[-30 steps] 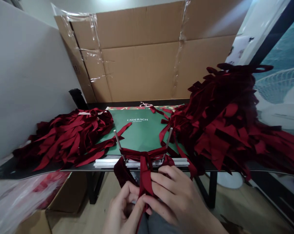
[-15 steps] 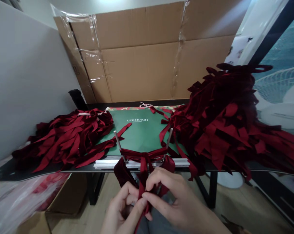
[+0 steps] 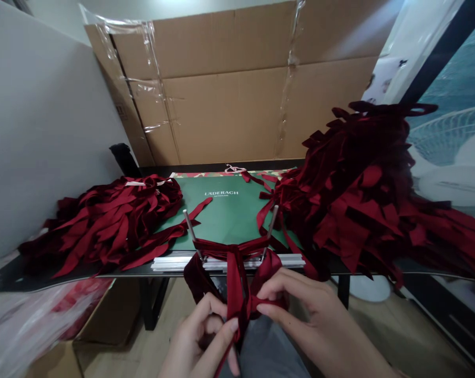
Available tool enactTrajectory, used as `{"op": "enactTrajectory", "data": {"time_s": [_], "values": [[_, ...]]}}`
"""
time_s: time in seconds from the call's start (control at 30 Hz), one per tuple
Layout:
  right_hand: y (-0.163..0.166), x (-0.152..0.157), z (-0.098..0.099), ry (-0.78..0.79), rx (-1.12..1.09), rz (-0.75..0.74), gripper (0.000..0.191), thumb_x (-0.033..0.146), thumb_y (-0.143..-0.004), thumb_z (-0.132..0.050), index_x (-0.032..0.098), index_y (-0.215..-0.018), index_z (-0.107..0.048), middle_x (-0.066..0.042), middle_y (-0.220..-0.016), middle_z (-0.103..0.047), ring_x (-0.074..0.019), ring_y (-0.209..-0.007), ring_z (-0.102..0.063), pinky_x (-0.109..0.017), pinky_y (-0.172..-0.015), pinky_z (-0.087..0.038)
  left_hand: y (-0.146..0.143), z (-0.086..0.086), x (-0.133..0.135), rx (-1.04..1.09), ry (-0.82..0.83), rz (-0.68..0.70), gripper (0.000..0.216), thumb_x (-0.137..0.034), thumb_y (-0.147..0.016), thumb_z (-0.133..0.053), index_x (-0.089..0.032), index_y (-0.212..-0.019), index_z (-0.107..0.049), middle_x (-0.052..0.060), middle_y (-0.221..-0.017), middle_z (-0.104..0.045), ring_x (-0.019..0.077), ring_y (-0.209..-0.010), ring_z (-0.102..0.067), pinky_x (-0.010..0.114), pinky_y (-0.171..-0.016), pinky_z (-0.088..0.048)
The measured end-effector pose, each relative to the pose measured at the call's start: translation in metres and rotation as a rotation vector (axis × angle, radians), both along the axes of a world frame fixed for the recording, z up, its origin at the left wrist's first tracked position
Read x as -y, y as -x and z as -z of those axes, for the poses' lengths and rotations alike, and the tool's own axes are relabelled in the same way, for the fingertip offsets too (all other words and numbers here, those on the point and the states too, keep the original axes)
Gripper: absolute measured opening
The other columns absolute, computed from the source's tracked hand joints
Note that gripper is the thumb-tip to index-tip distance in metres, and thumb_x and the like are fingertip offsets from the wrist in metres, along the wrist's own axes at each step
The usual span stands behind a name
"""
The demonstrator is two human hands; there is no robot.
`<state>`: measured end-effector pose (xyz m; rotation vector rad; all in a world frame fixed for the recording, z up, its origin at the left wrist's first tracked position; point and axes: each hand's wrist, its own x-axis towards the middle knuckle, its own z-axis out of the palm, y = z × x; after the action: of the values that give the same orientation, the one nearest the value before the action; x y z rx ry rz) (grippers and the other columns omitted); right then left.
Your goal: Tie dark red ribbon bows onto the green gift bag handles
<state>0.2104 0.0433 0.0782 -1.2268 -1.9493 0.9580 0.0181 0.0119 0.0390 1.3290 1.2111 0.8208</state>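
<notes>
A dark red velvet ribbon (image 3: 231, 251) is wrapped across two upright metal pegs (image 3: 190, 233) of a jig at the table's front edge, and its tails hang down toward my lap. My left hand (image 3: 204, 341) pinches the middle tail below the knot. My right hand (image 3: 300, 310) pinches a fold of the right tail (image 3: 261, 283) and holds it out to the right. Both hands are closed on the ribbon just below the table edge.
A green Läderach paper bag (image 3: 225, 210) lies flat on the table behind the jig. A low pile of red ribbons (image 3: 103, 226) lies at the left, a tall heap of them (image 3: 363, 194) at the right. Cardboard (image 3: 237, 89) stands behind; a plastic bag (image 3: 20, 320) is below left.
My right hand has moved right and away from my left hand, drawing a fold of the ribbon's tail out with it. My left hand keeps its pinch in place.
</notes>
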Motion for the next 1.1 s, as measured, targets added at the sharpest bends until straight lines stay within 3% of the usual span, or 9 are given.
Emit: {"op": "enactTrajectory", "data": {"time_s": [0.13,0.3,0.53,0.73,0.9,1.1], "values": [[-0.016,0.005,-0.003,-0.073,0.062,0.101,0.008,0.019,-0.083,-0.055,0.022,-0.075,-0.055,0.002,-0.072,-0.062,-0.0129,-0.065,-0.058,-0.022,-0.059,-0.045,0.018,0.002,0.002,-0.17,-0.138,-0.072,0.023,-0.044,-0.086,-0.051,-0.021,-0.09,-0.055,-0.004,-0.05,-0.056,0.0108,-0.046,-0.053,0.016,-0.045,-0.039],[-0.036,0.015,-0.006,-0.065,0.122,0.181,0.009,0.027,-0.082,-0.053,0.024,-0.074,-0.054,0.001,-0.067,-0.061,-0.0142,-0.058,-0.057,-0.021,-0.049,-0.044,0.044,0.003,0.0,-0.461,-0.436,-0.132,0.014,-0.033,-0.084,-0.057,-0.027,-0.097,-0.061,-0.003,-0.073,-0.069,0.01,-0.053,-0.062,0.014,-0.054,-0.047],[-0.052,0.015,-0.003,-0.045,0.093,0.295,0.014,0.032,-0.082,-0.05,0.023,-0.072,-0.05,0.001,-0.061,-0.055,-0.014,-0.053,-0.052,-0.021,-0.045,-0.042,0.05,-0.006,-0.022,-0.741,-0.822,-0.228,0.02,-0.032,-0.086,-0.056,-0.027,-0.105,-0.057,-0.004,-0.08,-0.073,0.0115,-0.058,-0.067,0.014,-0.052,-0.046],[-0.065,0.017,0.008,-0.004,0.042,0.355,0.017,0.038,-0.085,-0.047,0.023,-0.077,-0.046,0.002,-0.066,-0.051,-0.0136,-0.057,-0.052,-0.02,-0.05,-0.045,0.044,-0.016,-0.036,-0.769,-0.878,-0.375,0.013,-0.028,-0.086,-0.054,-0.023,-0.098,-0.057,-0.006,-0.063,-0.069,0.0092,-0.05,-0.064,0.014,-0.048,-0.043],[-0.07,0.017,0.02,0.005,0.011,0.368,0.013,0.033,-0.083,-0.048,0.023,-0.076,-0.045,0.003,-0.064,-0.047,-0.0135,-0.056,-0.05,-0.021,-0.049,-0.044,0.042,-0.014,-0.04,-0.701,-0.903,-0.469,0.008,-0.029,-0.084,-0.056,-0.021,-0.087,-0.057,-0.001,-0.078,-0.073,0.0128,-0.064,-0.069,0.016,-0.057,-0.049],[-0.073,0.019,0.03,-0.012,0.029,0.395,0.008,0.023,-0.078,-0.049,0.023,-0.072,-0.044,0.004,-0.061,-0.046,-0.0124,-0.052,-0.047,-0.02,-0.046,-0.04,0.049,-0.006,-0.038,-0.723,-0.909,-0.488,0.01,-0.031,-0.084,-0.058,-0.022,-0.089,-0.057,-0.002,-0.072,-0.073,0.0125,-0.06,-0.069,0.016,-0.052,-0.047]]}}
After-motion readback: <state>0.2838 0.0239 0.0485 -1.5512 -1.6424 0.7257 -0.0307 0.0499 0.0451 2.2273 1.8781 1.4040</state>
